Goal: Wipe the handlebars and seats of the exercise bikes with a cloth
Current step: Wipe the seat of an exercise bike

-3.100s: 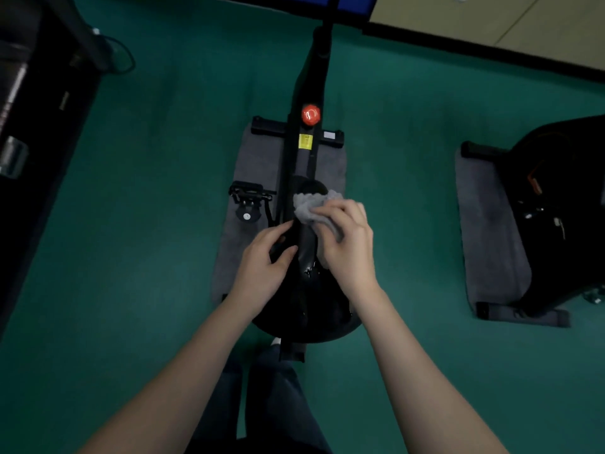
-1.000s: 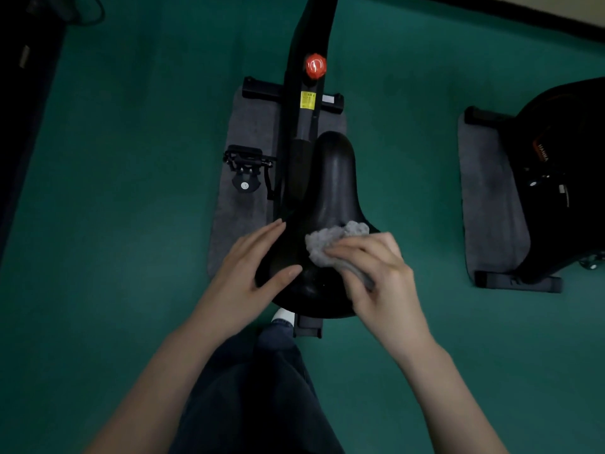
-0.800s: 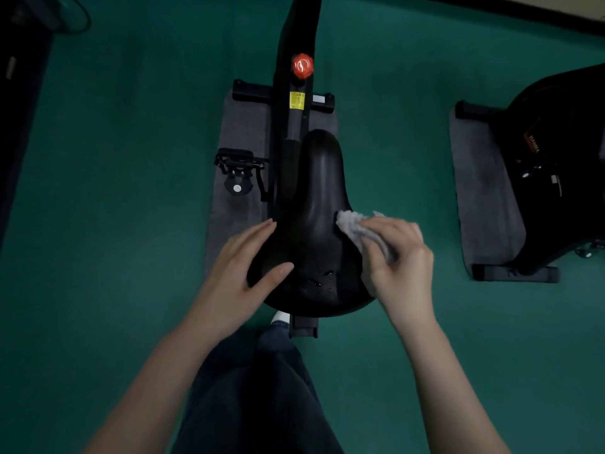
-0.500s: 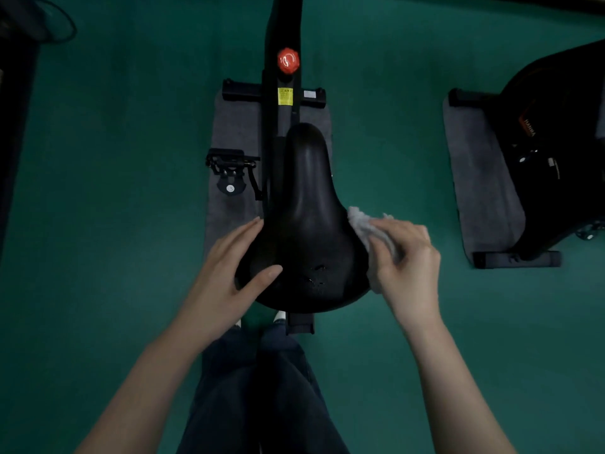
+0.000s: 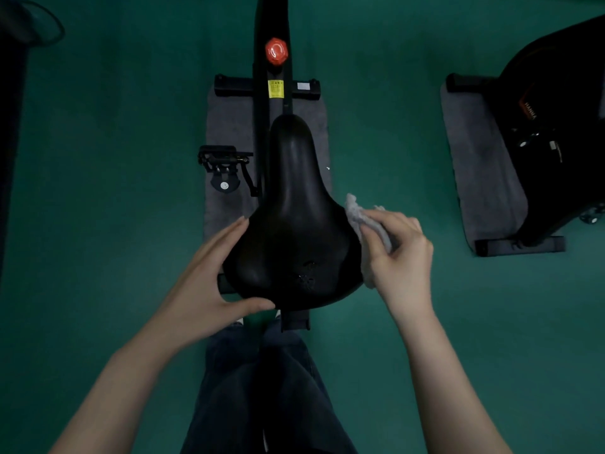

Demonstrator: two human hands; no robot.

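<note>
A black bike seat fills the middle of the view, nose pointing away from me. My right hand grips a crumpled grey cloth against the seat's right edge. My left hand rests on the seat's left rear edge, fingers straight along the side and thumb under the back rim. The bike's black frame with a red knob runs up from the seat's nose. The handlebars are out of view.
The bike stands on a grey mat on green floor, a black pedal sticking out left. A second black bike on its own mat is at the right. Dark equipment lines the left edge. My legs are below the seat.
My right hand carried the cloth from the seat's top rear across to its right edge. My left thumb slid from the seat's top to its back rim.
</note>
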